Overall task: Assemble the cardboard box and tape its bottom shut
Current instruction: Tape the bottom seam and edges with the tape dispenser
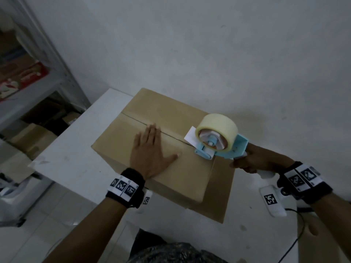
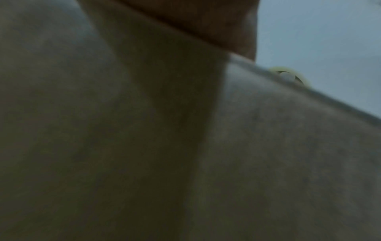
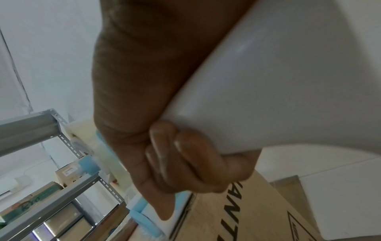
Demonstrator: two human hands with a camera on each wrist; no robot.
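A brown cardboard box (image 1: 169,118) stands on a white table (image 1: 72,149), its flaps folded flat with a centre seam running from far left to near right. My left hand (image 1: 152,150) lies flat on the near flap, fingers straight and reaching the seam. A light blue tape dispenser (image 1: 218,141) with a pale yellow tape roll (image 1: 217,122) sits at the seam's right end. My right hand (image 1: 252,160) grips its white handle (image 3: 278,81), fingers (image 3: 185,159) curled round it. The left wrist view shows only blurred cardboard (image 2: 288,146) and the roll's top (image 2: 288,76).
A metal shelf rack (image 1: 57,69) with boxes stands to the left of the table. A white wall (image 1: 209,44) rises behind the box. A black cable (image 1: 296,234) trails at the lower right. The box side carries black print (image 3: 237,205).
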